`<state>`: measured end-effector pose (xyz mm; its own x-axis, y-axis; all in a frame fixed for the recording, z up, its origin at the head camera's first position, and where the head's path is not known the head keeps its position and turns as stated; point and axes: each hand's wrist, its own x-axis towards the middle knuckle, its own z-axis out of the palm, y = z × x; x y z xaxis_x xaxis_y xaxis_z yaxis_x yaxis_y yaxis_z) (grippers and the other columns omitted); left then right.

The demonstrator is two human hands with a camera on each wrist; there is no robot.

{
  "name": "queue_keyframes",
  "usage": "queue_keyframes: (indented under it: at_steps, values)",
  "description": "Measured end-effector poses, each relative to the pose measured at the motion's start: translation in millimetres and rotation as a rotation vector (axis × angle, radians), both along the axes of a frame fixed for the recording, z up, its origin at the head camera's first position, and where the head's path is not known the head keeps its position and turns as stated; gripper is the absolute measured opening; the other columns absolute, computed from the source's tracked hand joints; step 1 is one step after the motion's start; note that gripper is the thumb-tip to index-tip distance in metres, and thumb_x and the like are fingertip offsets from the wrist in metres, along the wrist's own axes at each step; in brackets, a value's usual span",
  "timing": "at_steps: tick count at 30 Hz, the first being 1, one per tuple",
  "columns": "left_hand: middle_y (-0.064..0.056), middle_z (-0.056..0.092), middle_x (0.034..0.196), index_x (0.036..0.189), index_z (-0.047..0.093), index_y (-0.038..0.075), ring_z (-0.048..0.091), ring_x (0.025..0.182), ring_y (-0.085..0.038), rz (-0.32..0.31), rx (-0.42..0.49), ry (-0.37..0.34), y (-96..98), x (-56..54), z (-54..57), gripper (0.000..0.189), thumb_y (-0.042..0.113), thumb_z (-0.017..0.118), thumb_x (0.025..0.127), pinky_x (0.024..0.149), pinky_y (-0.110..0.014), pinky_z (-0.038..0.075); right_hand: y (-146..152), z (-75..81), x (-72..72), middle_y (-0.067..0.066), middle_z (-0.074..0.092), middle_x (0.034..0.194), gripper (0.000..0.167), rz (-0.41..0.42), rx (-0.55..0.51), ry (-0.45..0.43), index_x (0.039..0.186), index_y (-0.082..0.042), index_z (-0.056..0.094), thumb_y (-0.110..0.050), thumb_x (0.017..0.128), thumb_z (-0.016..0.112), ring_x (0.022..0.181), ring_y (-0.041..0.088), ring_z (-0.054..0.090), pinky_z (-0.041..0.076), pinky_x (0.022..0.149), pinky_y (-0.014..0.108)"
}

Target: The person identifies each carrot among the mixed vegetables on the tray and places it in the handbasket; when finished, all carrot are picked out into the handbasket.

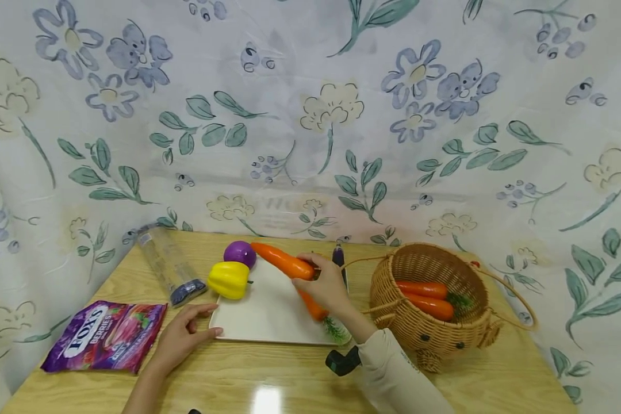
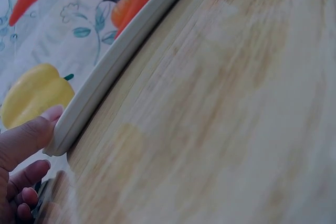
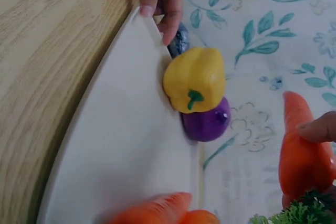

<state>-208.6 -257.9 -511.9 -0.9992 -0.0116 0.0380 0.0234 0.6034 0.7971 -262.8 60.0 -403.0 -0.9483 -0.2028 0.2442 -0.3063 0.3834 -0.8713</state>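
Note:
My right hand (image 1: 323, 284) grips a carrot (image 1: 282, 260) above the white tray (image 1: 259, 322); its tip points left, and green leaves show at its thick end in the right wrist view. Below it another carrot (image 1: 313, 306) with leafy top lies on the tray. My left hand (image 1: 186, 333) pinches the tray's near left corner, thumb on the rim and fingers along the side. By the tray's left edge sit a yellow bell pepper (image 1: 229, 280) and a round purple vegetable (image 1: 240, 255). A dark eggplant (image 1: 338, 254) lies at the back right, partly hidden by my right hand.
A wicker basket (image 1: 424, 339) holding two carrots (image 1: 426, 306) stands at the right, its handles sticking out. To the left lie a purple Fox's candy bag (image 1: 106, 336) and a clear packet (image 1: 168, 261). A flowered cloth (image 1: 310, 144) hangs behind the table.

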Motion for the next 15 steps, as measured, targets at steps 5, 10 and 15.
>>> queue_keyframes:
  at_steps: [5,10,15]
  values:
    - [-0.006,0.055,0.108,0.129,0.065,0.017,0.039,0.073,-0.012,-0.001,-0.002,0.004,0.8,-1.1,1.4,0.054,0.038,0.080,0.082,0.063,-0.025,0.033,14.3,13.7,2.9,0.014,0.067,0.121,0.047,0.071,0.025,-0.006,0.124,-0.003,0.067,-0.002,0.079,0.079,0.099,0.027,0.063,0.053,0.084,0.037]
    - [-0.005,0.055,0.107,0.129,0.065,0.015,0.039,0.073,-0.011,-0.008,-0.011,0.020,3.2,-1.4,2.6,0.053,0.037,0.080,0.083,0.063,-0.025,0.033,31.5,30.8,8.0,0.016,0.064,0.124,0.048,0.143,0.053,-0.038,0.128,-0.004,0.065,-0.002,0.082,0.077,0.098,0.025,0.062,0.052,0.082,0.033]
    - [-0.006,0.056,0.108,0.129,0.065,0.015,0.039,0.073,-0.010,0.000,-0.019,0.021,3.7,0.0,3.7,0.053,0.035,0.081,0.083,0.063,-0.025,0.033,50.2,45.5,10.8,0.016,0.063,0.124,0.047,0.185,0.088,-0.047,0.129,-0.005,0.064,-0.004,0.084,0.076,0.097,0.023,0.061,0.051,0.081,0.031]
